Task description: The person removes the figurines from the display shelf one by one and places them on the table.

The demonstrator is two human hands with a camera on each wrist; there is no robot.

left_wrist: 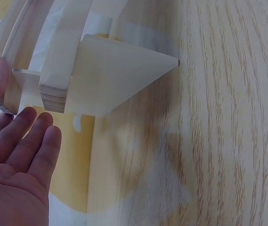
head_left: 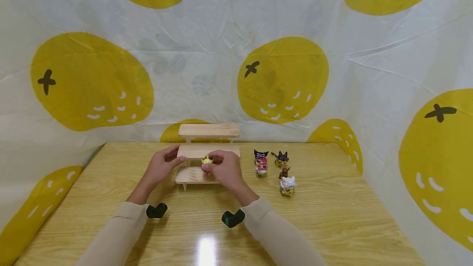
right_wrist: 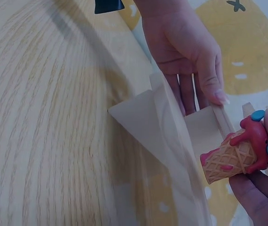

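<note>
A wooden three-step display stand with pale triangular side supports is on the table. My left hand holds the left end of its middle step, thumb on the board and the other fingers stretched out beside it. My right hand pinches a small toy figurine between thumb and fingers. Its base is a waffle cone with pink drips, a red body with blue parts sits above, and its yellow head shows in the head view. The figurine is over the lowest step; contact with the board cannot be told.
Several other figurines stand on the table right of the stand: a black-eared one, a red one, a dark one, a brown one and a white one. A patterned cloth hangs behind the table.
</note>
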